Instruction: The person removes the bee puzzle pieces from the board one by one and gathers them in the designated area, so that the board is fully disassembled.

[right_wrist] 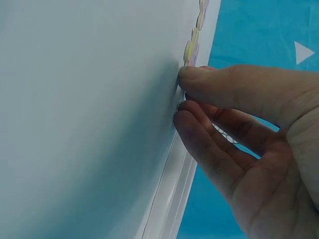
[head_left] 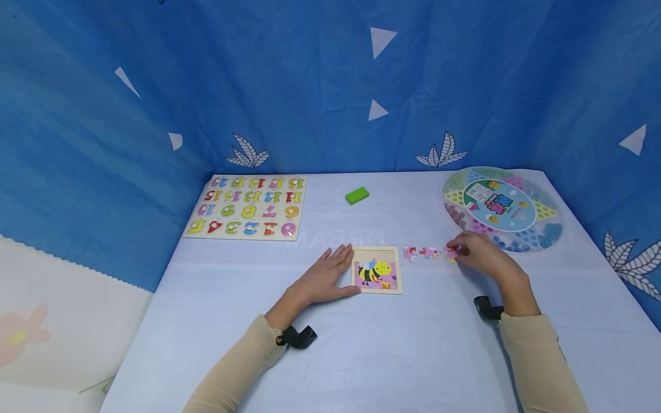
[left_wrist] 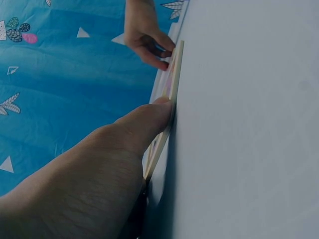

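Note:
A small wooden puzzle tray (head_left: pixel 377 249) with a bee picture lies on the table; pieces cover its lower part, and bare wood shows along the top. My left hand (head_left: pixel 330 277) rests at its left side, fingers fairly straight at the upper corner and thumb by the lower one. In the left wrist view the thumb (left_wrist: pixel 149 117) touches the tray's edge. Right of the tray, a row of pink puzzle pieces (head_left: pixel 410 253) lies flat. My right hand (head_left: pixel 479 252) pinches the rightmost puzzle piece (head_left: pixel 450 256) between thumb and finger, low at the table; the fingers partly hide it.
A number board (head_left: pixel 240 207) lies at the back left. Toward the back middle is a green block (head_left: pixel 357 195). At the back right, a round clear case (head_left: pixel 501 209) with coloured beads sits just beyond my right hand. Blue cloth (head_left: pixel 320 86) hangs behind the table.

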The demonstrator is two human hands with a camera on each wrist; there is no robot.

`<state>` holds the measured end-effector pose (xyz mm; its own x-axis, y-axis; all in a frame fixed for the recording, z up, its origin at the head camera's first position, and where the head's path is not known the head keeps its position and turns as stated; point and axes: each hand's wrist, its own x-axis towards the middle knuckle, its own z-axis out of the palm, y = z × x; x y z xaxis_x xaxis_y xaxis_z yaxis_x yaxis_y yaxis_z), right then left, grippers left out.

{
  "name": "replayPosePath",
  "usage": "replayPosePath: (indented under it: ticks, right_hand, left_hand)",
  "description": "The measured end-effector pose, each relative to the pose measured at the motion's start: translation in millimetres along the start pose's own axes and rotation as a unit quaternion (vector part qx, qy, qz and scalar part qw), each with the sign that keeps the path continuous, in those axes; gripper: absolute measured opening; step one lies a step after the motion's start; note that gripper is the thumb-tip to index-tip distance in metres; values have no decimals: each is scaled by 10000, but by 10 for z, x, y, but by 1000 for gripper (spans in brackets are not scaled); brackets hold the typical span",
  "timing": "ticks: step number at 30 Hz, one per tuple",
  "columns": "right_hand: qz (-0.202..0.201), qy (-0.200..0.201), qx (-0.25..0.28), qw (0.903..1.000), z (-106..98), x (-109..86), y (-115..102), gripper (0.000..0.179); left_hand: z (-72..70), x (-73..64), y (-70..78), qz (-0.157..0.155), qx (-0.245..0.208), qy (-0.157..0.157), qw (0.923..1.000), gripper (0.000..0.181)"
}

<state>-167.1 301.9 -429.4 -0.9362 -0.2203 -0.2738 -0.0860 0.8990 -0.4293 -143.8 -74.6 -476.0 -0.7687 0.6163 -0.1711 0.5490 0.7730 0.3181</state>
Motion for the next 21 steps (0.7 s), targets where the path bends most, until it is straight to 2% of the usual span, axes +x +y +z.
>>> replayPosePath:
  ticks: [10, 15, 21]
  right_hand:
    - [144, 106, 309, 9994, -25, -57, -44, 42]
    - [-50, 274, 416, 9987, -8, -61, -77, 40]
    - [-96, 257, 559, 9981, 18, -68, -127, 41]
  left_hand:
    - [-12, -7, -4, 22, -24, -13, 10000, 93]
    - [-11, -7, -6, 36, -66, -9, 10000, 93]
    - [8, 3, -11, 5, -87, -16, 10000, 94]
